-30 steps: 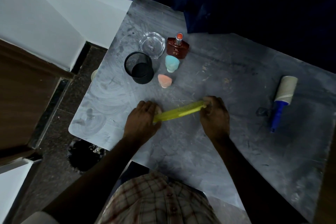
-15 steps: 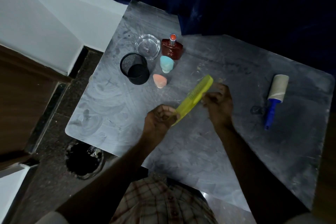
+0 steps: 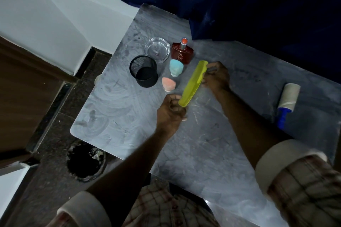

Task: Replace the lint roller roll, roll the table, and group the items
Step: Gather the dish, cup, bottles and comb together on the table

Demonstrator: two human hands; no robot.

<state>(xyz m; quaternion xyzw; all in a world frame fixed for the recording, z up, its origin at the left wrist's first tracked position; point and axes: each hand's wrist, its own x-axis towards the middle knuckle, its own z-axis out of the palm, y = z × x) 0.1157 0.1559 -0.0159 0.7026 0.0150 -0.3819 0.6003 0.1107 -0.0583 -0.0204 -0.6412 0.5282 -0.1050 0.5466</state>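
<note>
Head view shows us holding a yellow comb (image 3: 193, 83) at both ends above the grey table (image 3: 212, 143). Our left hand (image 3: 170, 111) curls around the comb's near end; our right hand (image 3: 216, 77) pinches its far end between thumb and fingers. The comb runs slanted from near left to far right, just right of a cluster at the table's far left: a black mesh cup (image 3: 144, 73), a clear glass ashtray (image 3: 157, 50), a dark red perfume bottle (image 3: 182, 52), a pale blue sponge (image 3: 176, 67) and a pink sponge (image 3: 168, 84). Well apart, at the right edge, the lint roller (image 3: 287, 102) lies flat, its blue handle pointing near and its roll pointing far.
</note>
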